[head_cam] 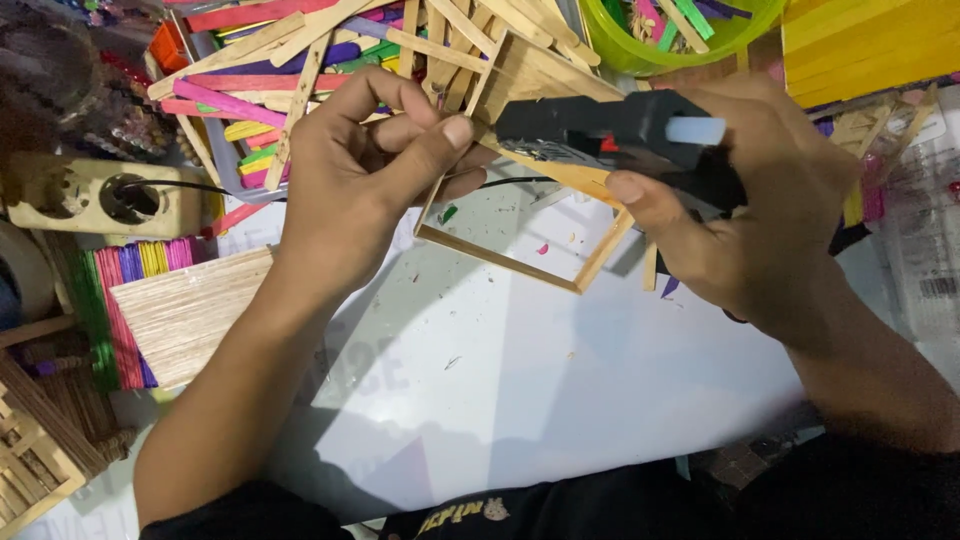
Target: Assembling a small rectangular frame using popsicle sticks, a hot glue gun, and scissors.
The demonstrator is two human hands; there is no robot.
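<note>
Nearest the camera, a dark garment edges the bottom of the view, and above it lies the white bench (520, 380), speckled with small scraps and crossed by the shadows of both arms. To the left on it sits a flat bundle of plain sticks (185, 310) with a row of coloured sticks (130, 290) standing on edge beside it, and a small stick lattice (30, 470) shows at the lower left corner.

Farther out, the left hand (365, 175) is closed, thumb and fingertips pinching the edge of a wooden stick frame (525, 265) that is tilted up off the bench. The right hand (760, 205) is wrapped around a black glue gun (600, 125), its pale glue stick (695, 130) poking from the rear and its nozzle end at the frame's upper part. A black cord (180, 185) runs from behind the left hand to a beige socket block (100, 195).

Beyond the hands lie a loose heap of plain and coloured craft sticks (300, 70), a green bowl (680, 35) holding more, and a stack of yellow sticks (870, 45) at far right.
</note>
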